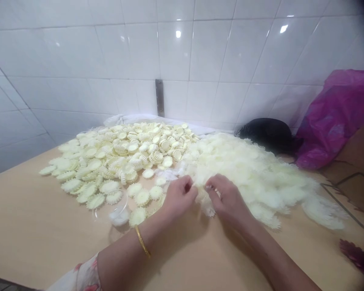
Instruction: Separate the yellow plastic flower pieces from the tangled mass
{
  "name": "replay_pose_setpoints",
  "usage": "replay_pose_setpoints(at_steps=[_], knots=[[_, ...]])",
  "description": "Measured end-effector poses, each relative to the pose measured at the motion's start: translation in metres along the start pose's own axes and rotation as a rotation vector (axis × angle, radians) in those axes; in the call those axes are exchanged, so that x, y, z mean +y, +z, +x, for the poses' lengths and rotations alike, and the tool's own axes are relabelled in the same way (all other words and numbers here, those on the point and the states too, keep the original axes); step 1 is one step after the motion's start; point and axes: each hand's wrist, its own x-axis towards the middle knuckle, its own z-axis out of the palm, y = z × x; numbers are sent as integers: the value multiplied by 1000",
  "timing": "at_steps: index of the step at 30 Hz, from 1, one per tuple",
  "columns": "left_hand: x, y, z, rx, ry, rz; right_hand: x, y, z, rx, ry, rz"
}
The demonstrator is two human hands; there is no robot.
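My left hand (179, 196) and my right hand (227, 200) meet at the near edge of a big heap of pale cream fabric petals (261, 173). Both hands have their fingers curled and pinched on a petal piece (206, 205) at the heap's edge. A gold bangle sits on my left wrist. To the left lies a spread of cream frilled round flower pieces (115, 161), the nearest ones just beside my left hand.
The tan table (33, 226) stands against a white tiled wall (200, 52). A small clear dish (118, 214) sits near my left forearm. A black tuft (268, 133) and a magenta plastic bag (336, 117) lie at the back right. A dark purple piece (358, 254) lies at the right edge.
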Motion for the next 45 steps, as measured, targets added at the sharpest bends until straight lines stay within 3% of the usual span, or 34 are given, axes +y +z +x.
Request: replay_pose_setpoints(at_steps=[3,6,10,17,22,27,28,32,35,39,45], knots=[[-1,3,-3,36,143,100,1,1,-2,10,-16,-25],[-1,6,-5,20,152,127,0,3,-3,19,-42,-24],[-4,9,-4,-49,-26,-49,0,6,-4,15,-30,-10],[6,6,-3,-203,-347,-596,-5,7,-4,18,85,129],[13,0,-4,-146,-346,-767,-2,4,-1,97,97,155],[17,-17,0,98,-159,-780,27,-17,5,349,363,38],[17,-17,1,113,-170,-743,28,-20,5,341,388,73],[12,-4,-1,-42,-314,-564,15,-17,5,93,383,421],[9,3,-5,-115,-299,-485,4,-7,2,-31,416,660],[6,3,-7,-141,-288,-424,2,0,-2,-42,518,958],[6,2,-7,-247,-238,-487,0,7,-3,-71,559,1041]])
